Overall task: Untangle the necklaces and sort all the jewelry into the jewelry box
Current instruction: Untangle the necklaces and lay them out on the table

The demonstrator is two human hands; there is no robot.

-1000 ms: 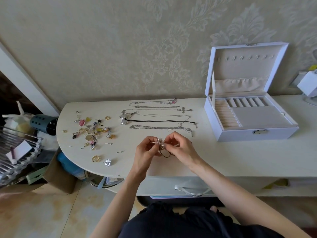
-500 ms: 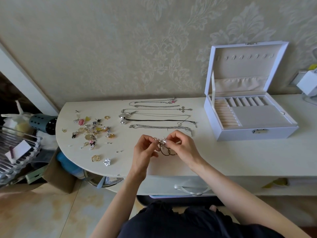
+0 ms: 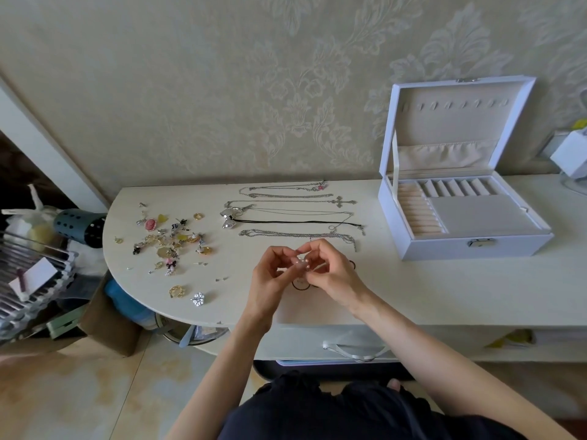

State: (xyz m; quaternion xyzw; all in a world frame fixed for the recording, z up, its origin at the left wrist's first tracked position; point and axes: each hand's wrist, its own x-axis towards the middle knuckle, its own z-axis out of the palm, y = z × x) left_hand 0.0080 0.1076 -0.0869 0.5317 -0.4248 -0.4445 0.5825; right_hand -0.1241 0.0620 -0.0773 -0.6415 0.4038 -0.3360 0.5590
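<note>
My left hand [image 3: 268,277] and my right hand [image 3: 330,273] meet over the table's front middle, both pinching a dark-cord necklace with a sparkly pendant [image 3: 301,264]; its cord loops [image 3: 300,284] hang below my fingers. Several straightened necklaces [image 3: 295,217] lie in rows behind my hands. A scatter of small earrings, rings and charms [image 3: 171,241] covers the table's left end. The white jewelry box [image 3: 476,249] stands open at the right, its compartments bare.
The white table [image 3: 444,290] has a rounded left end. A gold ring [image 3: 177,291] and a crystal piece [image 3: 198,299] lie near the front-left edge. Cluttered bins and a rack [image 3: 35,281] sit on the floor left. A white object [image 3: 571,154] stands far right.
My hands have stayed in place while my fingers reworked the pendant necklace; the cord loops now hang lower under my right hand.
</note>
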